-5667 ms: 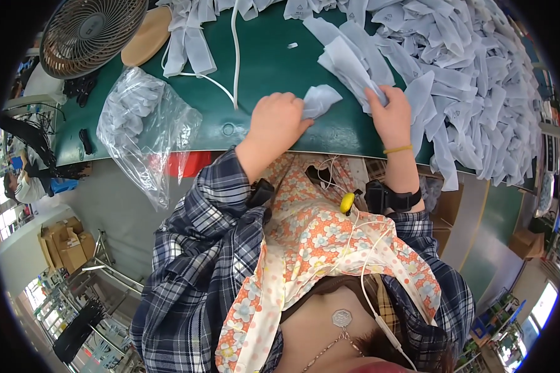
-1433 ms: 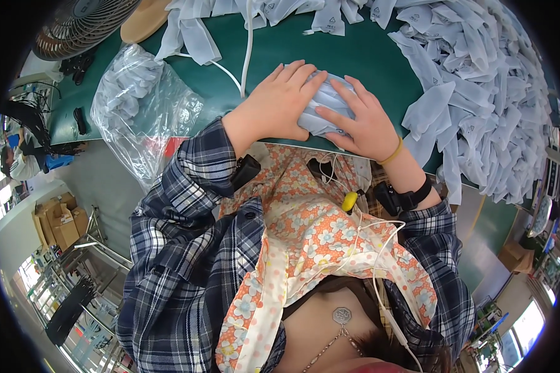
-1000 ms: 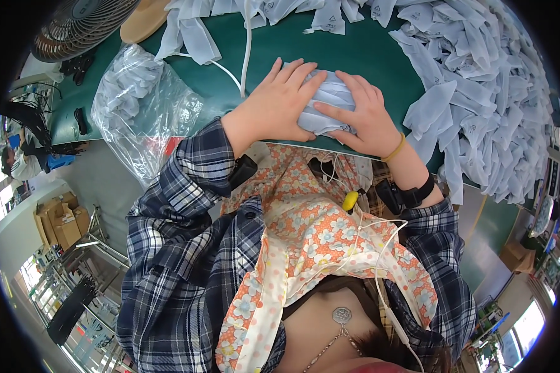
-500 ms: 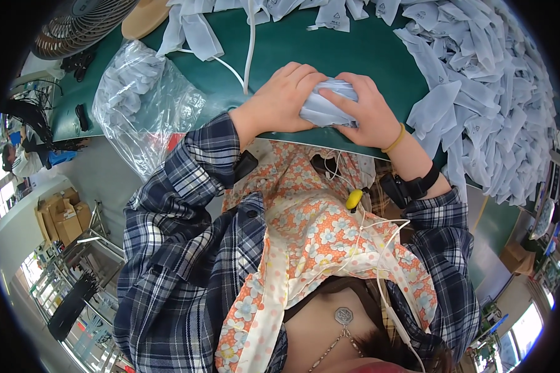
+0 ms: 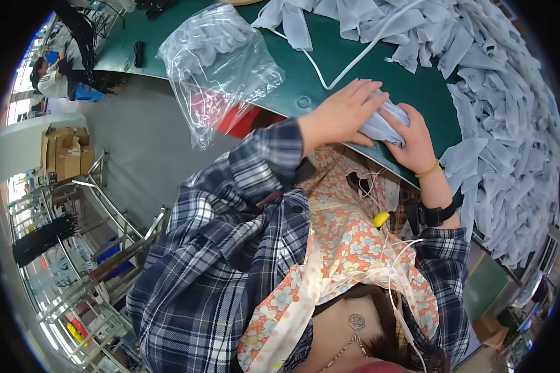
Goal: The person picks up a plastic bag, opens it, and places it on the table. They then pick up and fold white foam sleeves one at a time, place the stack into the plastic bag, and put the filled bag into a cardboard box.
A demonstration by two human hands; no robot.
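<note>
A stack of pale blue-white frosted plastic bags (image 5: 381,126) is held between my two hands just above the table's near edge. My right hand (image 5: 414,142) closes round the stack's right end, thumb across its top. From the other side my left hand (image 5: 341,117) grips it, with its fingers stretched over the upper edge and its thumb low at the front. Parts of the stack are hidden by my fingers. To the left, a clear plastic sack (image 5: 221,81) with more such bags inside hangs over the table edge.
Loose frosted bags (image 5: 501,137) pile high along the right and far side of the green table (image 5: 326,56). A white cable (image 5: 370,46) lies across it beyond my hands. Something red (image 5: 236,121) shows below the edge. Cardboard boxes (image 5: 68,152) and metal racks stand at left.
The view has swung left, so the table and sack sit further right in the picture. The stack has tilted, its right end now lower, with both hands still around it.
</note>
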